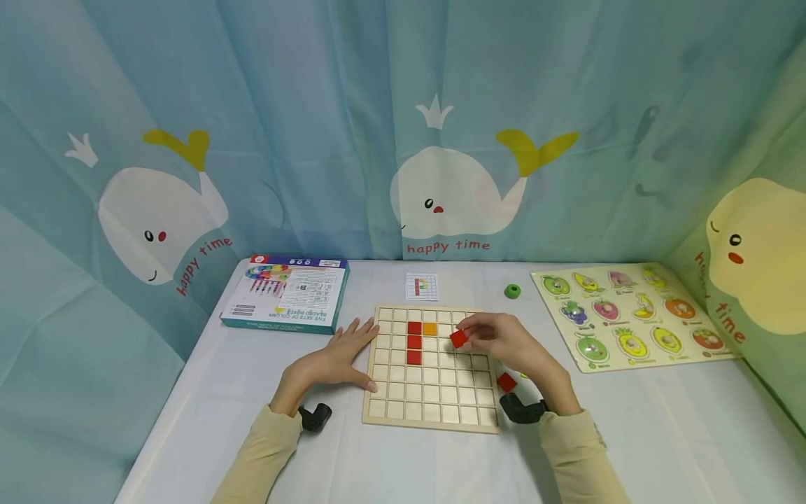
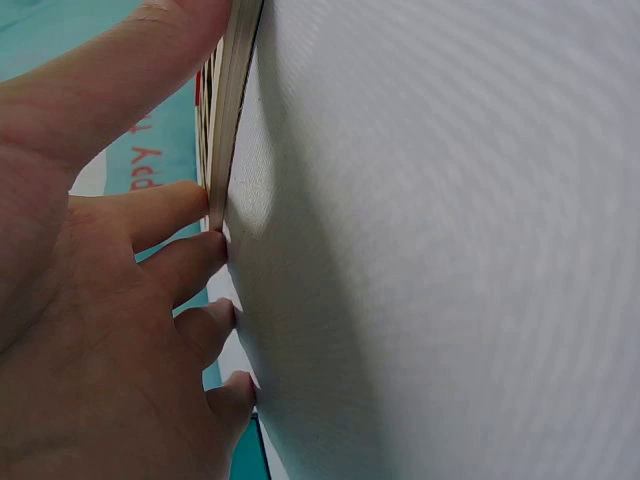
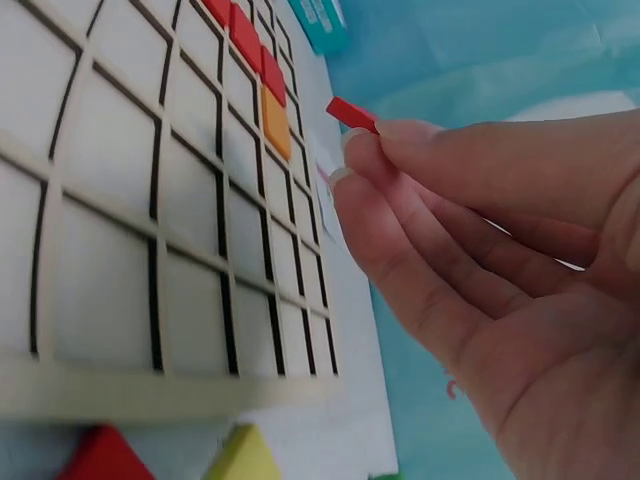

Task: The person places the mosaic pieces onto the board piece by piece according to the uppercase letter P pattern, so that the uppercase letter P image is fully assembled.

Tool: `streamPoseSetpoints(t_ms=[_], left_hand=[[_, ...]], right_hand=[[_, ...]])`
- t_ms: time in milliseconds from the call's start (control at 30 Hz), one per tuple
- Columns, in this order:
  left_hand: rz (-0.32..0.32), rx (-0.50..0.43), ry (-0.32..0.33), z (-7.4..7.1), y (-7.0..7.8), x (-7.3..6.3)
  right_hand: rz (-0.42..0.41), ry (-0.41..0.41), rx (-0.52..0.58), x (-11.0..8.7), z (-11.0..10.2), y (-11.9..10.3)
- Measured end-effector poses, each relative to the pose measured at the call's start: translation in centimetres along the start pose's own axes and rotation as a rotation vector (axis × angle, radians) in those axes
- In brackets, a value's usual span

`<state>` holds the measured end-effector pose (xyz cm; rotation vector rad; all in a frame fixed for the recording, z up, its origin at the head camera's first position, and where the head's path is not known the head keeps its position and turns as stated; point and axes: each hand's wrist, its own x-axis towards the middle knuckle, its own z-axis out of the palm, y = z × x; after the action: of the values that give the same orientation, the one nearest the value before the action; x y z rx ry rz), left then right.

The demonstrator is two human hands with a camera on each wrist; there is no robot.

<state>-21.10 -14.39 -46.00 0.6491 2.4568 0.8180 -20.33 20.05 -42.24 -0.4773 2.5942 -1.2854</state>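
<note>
A wooden grid board lies on the table, with a column of three red square tiles and one orange tile set in its cells. My right hand pinches another red tile between thumb and fingertips, above the right part of the board. My left hand rests at the board's left edge with its fingers spread and the thumb on the rim. A loose red tile lies just right of the board, near a partly hidden yellow tile.
A small card with a coloured grid pattern lies behind the board. A green ring-shaped piece sits to its right. At the far left is a boxed bead set; a fruit puzzle board lies at the right. Curtains surround the table.
</note>
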Motion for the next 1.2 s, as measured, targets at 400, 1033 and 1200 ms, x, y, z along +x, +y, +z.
streamPoseSetpoints(t_ms=[400, 1033, 1200], left_hand=[[0.010, -0.001, -0.003, 0.0, 0.0, -0.1], [0.013, -0.005, -0.002, 0.0, 0.0, 0.0], [0.009, -0.001, -0.001, 0.0, 0.0, 0.0]], right_hand=[[-0.082, -0.051, -0.070, 0.9, 2.7, -1.1], [-0.155, -0.190, -0.132, 1.3, 6.7, -1.9], [-0.172, -0.172, -0.155, 1.4, 7.1, -2.0]])
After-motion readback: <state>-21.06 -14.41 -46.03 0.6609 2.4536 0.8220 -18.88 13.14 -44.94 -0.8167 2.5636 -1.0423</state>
